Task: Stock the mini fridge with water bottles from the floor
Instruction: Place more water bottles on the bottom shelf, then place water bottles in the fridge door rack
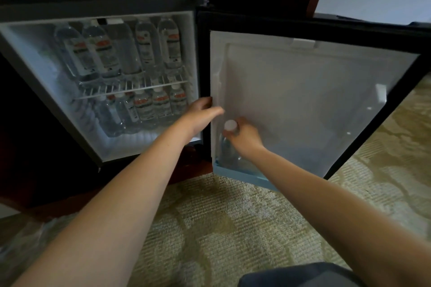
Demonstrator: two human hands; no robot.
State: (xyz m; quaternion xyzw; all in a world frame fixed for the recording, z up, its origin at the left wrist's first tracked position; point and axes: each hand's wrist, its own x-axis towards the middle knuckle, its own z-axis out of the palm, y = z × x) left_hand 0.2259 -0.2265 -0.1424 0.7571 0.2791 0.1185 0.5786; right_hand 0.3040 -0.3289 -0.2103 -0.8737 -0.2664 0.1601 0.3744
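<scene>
The mini fridge (30, 58) stands open, its door (314, 91) swung out to the right. Several water bottles with red-and-white labels (105, 53) stand on the wire shelf, and several more (144, 105) fill the bottom. My right hand (245, 137) grips the neck of a clear water bottle (227, 151) with a white cap, standing in the door's lower shelf (245, 176) at its hinge end. My left hand (203, 112) rests on the door's inner edge near the hinge, fingers curled around it.
Patterned green-beige carpet (221, 221) covers the floor in front. Crumpled clear plastic wrap (28, 235) lies at the lower left. Dark wooden cabinetry (35, 158) surrounds the fridge. A dark fabric edge (298, 275) shows at the bottom.
</scene>
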